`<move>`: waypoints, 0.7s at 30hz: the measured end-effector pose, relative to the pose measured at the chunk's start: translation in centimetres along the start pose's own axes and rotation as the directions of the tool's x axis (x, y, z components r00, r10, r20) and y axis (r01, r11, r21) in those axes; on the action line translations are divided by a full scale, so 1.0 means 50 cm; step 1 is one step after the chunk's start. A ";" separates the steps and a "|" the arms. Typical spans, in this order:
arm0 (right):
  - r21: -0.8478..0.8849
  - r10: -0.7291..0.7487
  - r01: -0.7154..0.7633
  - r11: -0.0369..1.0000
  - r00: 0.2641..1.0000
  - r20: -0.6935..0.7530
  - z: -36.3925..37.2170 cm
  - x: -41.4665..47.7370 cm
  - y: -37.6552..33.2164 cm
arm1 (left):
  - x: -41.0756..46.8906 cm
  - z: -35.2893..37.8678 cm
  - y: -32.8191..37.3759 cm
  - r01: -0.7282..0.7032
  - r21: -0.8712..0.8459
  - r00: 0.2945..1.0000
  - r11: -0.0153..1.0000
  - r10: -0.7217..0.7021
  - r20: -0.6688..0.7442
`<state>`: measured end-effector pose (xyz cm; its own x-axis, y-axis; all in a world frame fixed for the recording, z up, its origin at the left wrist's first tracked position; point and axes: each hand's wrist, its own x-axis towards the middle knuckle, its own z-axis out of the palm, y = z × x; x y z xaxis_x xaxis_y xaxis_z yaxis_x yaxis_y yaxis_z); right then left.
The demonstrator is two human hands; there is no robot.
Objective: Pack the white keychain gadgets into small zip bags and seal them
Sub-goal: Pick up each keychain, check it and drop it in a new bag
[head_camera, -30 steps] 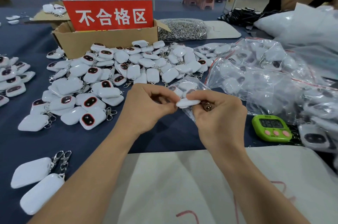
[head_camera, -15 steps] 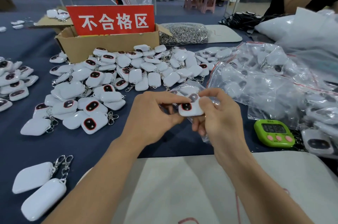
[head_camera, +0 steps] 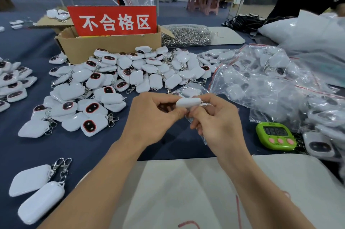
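Note:
Both hands meet over the dark blue table. My left hand (head_camera: 151, 116) and my right hand (head_camera: 216, 122) pinch one white keychain gadget (head_camera: 188, 102) between their fingertips, edge-on to me. A small clear zip bag (head_camera: 200, 135) hangs under my right hand's fingers, partly hidden. A large heap of loose white gadgets (head_camera: 119, 83) with dark oval faces and metal clips lies just beyond my hands. Filled zip bags (head_camera: 261, 86) pile up to the right.
A cardboard box (head_camera: 110, 45) with a red sign stands behind the heap, a bag of metal clips (head_camera: 186, 35) beside it. A green timer (head_camera: 276, 135) sits right of my hands. Two gadgets (head_camera: 35, 189) lie near left. White cloth (head_camera: 186, 191) covers the near edge.
The gadget has turned from face-up to edge-on between my fingers. Both hands stay together at the same spot over the table.

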<state>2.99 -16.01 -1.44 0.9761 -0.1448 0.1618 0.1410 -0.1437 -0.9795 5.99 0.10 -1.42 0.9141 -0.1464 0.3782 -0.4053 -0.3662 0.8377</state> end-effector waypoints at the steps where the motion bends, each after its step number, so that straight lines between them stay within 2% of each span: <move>1: -0.007 -0.003 0.003 1.000 1.000 -0.002 0.002 -0.001 0.000 | -0.001 0.000 -0.002 -0.003 0.004 1.000 1.000 0.003 -0.013; 5: -0.048 0.021 -0.021 0.999 1.000 -0.010 0.010 0.000 0.002 | 0.004 0.001 -0.008 0.017 -0.034 1.000 0.999 -0.018 -0.014; 8: -0.024 0.056 -0.057 0.998 0.998 -0.022 0.011 0.001 0.002 | 0.002 0.002 -0.005 -0.015 -0.022 1.000 1.000 0.016 0.023; 12: 0.005 0.080 -0.080 0.997 0.996 -0.033 0.008 0.001 -0.005 | -0.002 0.002 -0.002 0.022 -0.004 1.000 1.000 -0.022 0.022; 15: 0.026 0.005 -0.001 1.000 0.991 -0.132 0.003 -0.005 -0.009 | -0.004 0.002 0.003 0.062 -0.062 0.997 0.996 -0.059 0.039; 17: 0.049 -0.054 0.059 0.997 0.992 -0.111 -0.001 -0.009 -0.016 | -0.006 0.003 0.006 0.097 -0.079 0.995 0.992 -0.094 0.037; 21: 0.078 -0.066 0.073 0.994 0.994 -0.089 -0.007 -0.004 -0.024 | -0.003 0.004 0.009 0.117 -0.123 0.992 0.986 -0.109 0.071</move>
<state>2.58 -16.16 -0.26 0.9462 -0.2213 0.2363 0.2245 -0.0771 -0.9714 5.70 -0.21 -1.18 0.9515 -0.1705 0.2561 -0.2946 -0.2650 0.9181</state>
